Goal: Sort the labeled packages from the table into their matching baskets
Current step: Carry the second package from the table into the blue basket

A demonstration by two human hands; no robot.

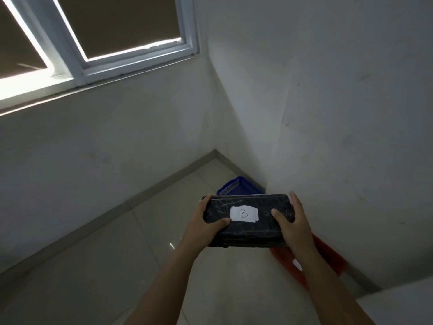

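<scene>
I hold a black wrapped package point(246, 231) out in front of me with both hands. It has a white label point(244, 214) marked B on top. My left hand point(206, 225) grips its left end and my right hand point(293, 226) grips its right end. On the floor by the wall corner, beyond the package, stands a blue basket point(236, 185), partly hidden by the package. An orange basket point(328, 256) sits along the right wall, below and behind my right forearm, mostly hidden.
White walls meet in a corner point(214, 137) straight ahead. A window point(112, 43) is high on the left wall. The tiled floor point(117, 266) stretches to the left. A white surface edge point(403, 303) shows at the bottom right.
</scene>
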